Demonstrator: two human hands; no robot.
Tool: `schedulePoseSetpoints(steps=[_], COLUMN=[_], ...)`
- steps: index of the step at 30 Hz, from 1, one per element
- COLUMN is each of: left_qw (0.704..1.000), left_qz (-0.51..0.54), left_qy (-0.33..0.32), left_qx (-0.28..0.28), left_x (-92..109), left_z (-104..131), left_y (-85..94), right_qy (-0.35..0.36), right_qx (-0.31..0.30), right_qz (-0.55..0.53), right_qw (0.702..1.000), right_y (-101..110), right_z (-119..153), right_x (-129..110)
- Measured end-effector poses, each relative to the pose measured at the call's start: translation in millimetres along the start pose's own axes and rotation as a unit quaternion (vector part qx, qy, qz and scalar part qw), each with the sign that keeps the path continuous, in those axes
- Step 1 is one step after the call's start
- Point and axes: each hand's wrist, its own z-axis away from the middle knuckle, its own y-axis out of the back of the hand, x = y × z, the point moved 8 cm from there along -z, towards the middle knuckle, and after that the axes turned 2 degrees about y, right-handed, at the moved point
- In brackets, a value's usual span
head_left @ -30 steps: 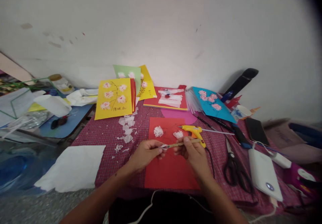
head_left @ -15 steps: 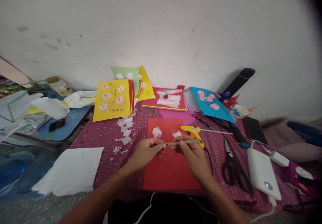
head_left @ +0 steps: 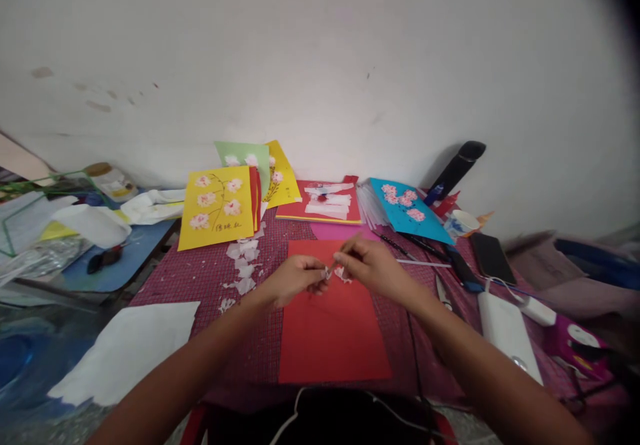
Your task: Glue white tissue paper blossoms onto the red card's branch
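Above the red paper sheet (head_left: 333, 335), my left hand (head_left: 300, 278) pinches a small scrap of white paper (head_left: 328, 272). My right hand (head_left: 370, 262) is closed on a thin brownish stick (head_left: 345, 248), tilted and blurred, its lower end at the scrap. A white paper flower (head_left: 343, 274) on the red sheet shows partly beneath my right hand. The other flower is hidden behind my hands. Most of the yellow glue gun is covered by my right hand and forearm; its white glue stick (head_left: 424, 262) pokes out to the right.
Torn white paper (head_left: 244, 268) lies left of the sheet. Yellow flower card (head_left: 217, 208) and blue flower card (head_left: 410, 210) stand behind. Scissors (head_left: 443, 293), partly hidden by my arm, and a white power bank (head_left: 507, 335) lie right. A white sheet (head_left: 130, 352) is front left.
My right hand has risen and turned, bringing the stick from nearly level to steeply tilted. My left hand stays close by with the scrap. My right forearm now covers more of the scissors.
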Motion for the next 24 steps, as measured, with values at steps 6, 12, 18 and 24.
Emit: schedulePoseSetpoints(steps=[6,12,18,24], left_qw=[0.99,0.96,0.923,0.882], left_qz=[-0.127,-0.266,-0.374,-0.461], left_qy=[-0.055,-0.084,-0.09,-0.092], left_qx=[0.007,-0.004,-0.001,-0.021], left_x=[23,31,29,24], left_z=[-33,-58,-80,-99], left_y=[-4.2,-7.7,-4.2,-12.2], right_qy=[-0.05,-0.105,-0.141,-0.164], right_qx=[0.035,-0.086,-0.134,-0.127], right_qz=[-0.022,-0.146,-0.111,-0.047], right_qw=[0.998,0.98,0.975,0.977], right_y=[12,4,-2,-12], right_z=[-36,-50,-57,-58], right_x=[28,49,80,103])
